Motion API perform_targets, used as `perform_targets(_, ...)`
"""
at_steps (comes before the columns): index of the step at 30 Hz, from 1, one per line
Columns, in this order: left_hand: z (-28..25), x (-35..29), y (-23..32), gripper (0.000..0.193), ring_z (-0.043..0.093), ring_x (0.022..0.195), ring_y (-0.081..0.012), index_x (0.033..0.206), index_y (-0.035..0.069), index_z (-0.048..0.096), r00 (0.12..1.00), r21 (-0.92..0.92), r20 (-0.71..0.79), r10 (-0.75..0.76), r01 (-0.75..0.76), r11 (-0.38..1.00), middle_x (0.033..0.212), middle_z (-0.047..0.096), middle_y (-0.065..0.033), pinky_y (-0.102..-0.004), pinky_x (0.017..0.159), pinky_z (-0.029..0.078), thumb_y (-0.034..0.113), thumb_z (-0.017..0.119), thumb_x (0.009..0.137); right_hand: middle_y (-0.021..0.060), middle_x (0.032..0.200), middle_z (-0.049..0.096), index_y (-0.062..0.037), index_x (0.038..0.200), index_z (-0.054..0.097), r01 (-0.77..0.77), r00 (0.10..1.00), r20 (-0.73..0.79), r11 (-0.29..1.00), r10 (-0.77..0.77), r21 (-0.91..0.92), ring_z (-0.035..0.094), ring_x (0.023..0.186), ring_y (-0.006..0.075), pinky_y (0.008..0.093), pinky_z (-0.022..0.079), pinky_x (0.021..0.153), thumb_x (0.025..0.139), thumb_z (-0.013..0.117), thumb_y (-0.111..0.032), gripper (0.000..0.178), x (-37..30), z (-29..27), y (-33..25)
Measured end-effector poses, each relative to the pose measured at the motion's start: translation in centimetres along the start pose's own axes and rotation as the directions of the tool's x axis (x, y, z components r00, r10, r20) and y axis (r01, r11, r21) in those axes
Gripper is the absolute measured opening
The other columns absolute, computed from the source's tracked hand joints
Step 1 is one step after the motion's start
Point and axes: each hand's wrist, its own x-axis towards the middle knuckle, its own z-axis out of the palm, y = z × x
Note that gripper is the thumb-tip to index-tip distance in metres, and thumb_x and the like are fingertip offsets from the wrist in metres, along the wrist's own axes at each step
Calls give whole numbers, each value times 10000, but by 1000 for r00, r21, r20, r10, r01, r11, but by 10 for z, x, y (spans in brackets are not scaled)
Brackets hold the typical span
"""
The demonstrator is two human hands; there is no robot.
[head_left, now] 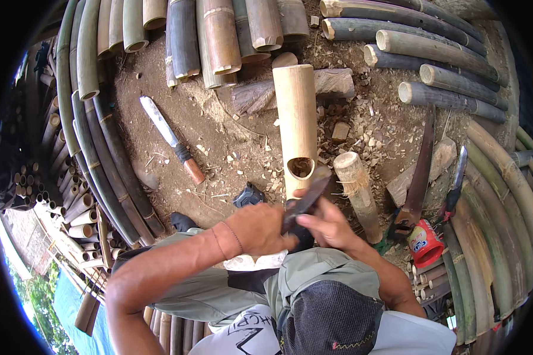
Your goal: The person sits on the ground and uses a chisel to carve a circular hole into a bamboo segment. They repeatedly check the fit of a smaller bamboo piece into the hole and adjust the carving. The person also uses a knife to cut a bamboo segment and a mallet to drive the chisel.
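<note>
My left hand (pixel 256 228) is closed at the lower end of a dark, broad knife blade (pixel 307 204); its handle is hidden. My right hand (pixel 330 223) pinches the same blade, thumb on the near face and fingers behind it. The blade's tip points up and right, overlapping the edge of a hole in a pale, shaved bamboo tube (pixel 296 118). This tube points away from me, its far end by a wooden block (pixel 253 96). Its near end is hidden behind my hands.
A long knife (pixel 163 127) lies on the dirt at left. To the right are an upright wooden mallet-like log (pixel 358 192), a handsaw (pixel 420 171), a smaller knife (pixel 456 180) and a red container (pixel 425 244). Cut bamboo poles (pixel 456 47) surround the spot; wood chips (pixel 367 139) litter the ground.
</note>
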Motion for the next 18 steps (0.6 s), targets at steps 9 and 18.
perform_targets(9,101,113,20,647,527,908,-182,1282,88,470,870,-904,-360,336,-238,-355,994,496,-38,-376,903,458,620,554,923,192,992,633,-3,1246,499,98,984,64,-207,164,-973,671,838,368,445,534,698,812,623,-183,486,-10,-31,-115)
perform_targets(18,82,136,47,298,482,675,-201,972,46,560,944,-561,-323,-66,-247,-790,688,469,-33,-377,760,447,319,445,1002,157,778,702,-66,918,682,290,847,52,-378,529,-879,699,799,339,435,546,687,736,650,-137,198,73,-26,-144)
